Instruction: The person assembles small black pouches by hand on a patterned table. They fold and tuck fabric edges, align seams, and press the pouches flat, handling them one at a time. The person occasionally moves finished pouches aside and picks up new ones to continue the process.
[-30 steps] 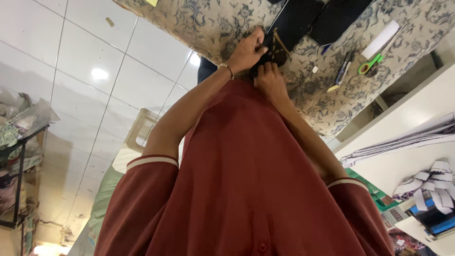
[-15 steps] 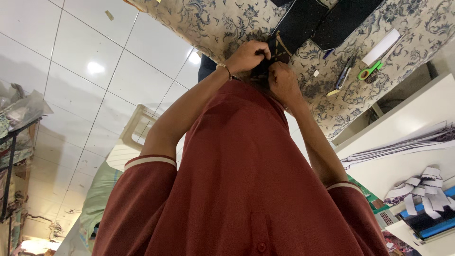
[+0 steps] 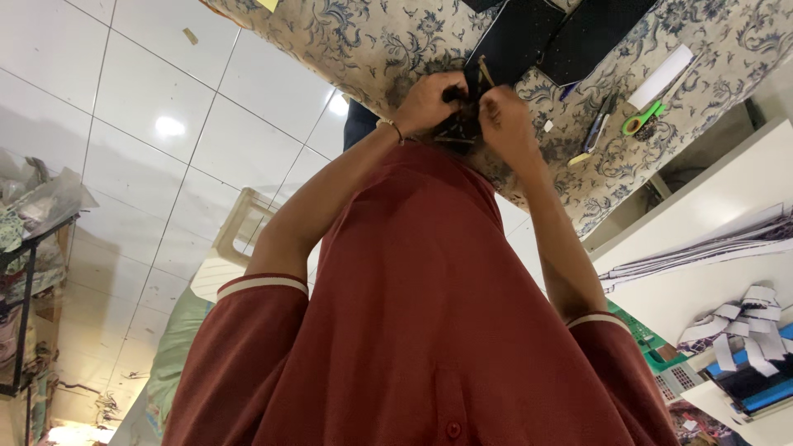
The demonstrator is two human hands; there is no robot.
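Over the patterned table (image 3: 372,41), 2 hands, left hand (image 3: 425,103) and right hand (image 3: 505,124), apparently pinch dark fabric (image 3: 462,124).

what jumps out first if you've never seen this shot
The dark red shirt fills the lower middle of the frame. Above it, the left hand and right hand meet on a small dark piece of fabric at the edge of the floral-covered table. Green-handled scissors lie on the table to the right.

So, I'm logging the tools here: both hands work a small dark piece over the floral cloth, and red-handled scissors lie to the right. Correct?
Not quite: the scissors have green handles, not red, as the head view shows. Both hands, left hand and right hand, do hold the small dark piece over the floral cloth.
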